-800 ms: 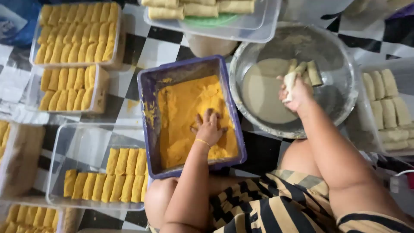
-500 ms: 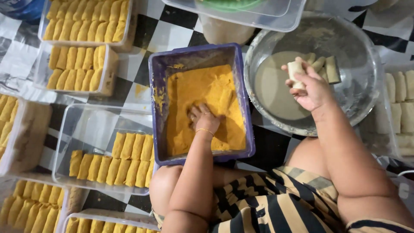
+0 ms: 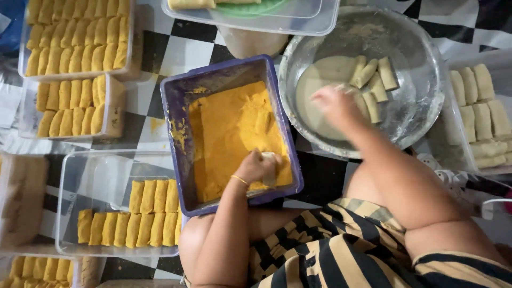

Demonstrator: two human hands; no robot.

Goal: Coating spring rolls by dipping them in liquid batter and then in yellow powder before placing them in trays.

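My right hand [image 3: 333, 104] is smeared by motion over the round metal bowl of pale batter [image 3: 421, 80], so I cannot tell its grip. My left hand [image 3: 256, 166] hides most of a pale roll [image 3: 269, 169]. The clear plastic tray of breaded yellow rolls [image 3: 64, 266] runs off the bottom edge.

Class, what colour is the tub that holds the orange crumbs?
Purple, smeared inside with orange crumbs. The head view shows it.

Right hand [image 3: 333, 105]: roll it held above metal bowl [image 3: 421, 69] gone from grip; hand now lower, fingers spread over batter, blurred. Four pale rolls [image 3: 373, 80] lie in batter, up from about three.

Left hand [image 3: 256, 166]: shifted from middle of purple tub [image 3: 173, 106] to near corner, closed around pale roll [image 3: 270, 166] on orange crumbs [image 3: 229, 133].
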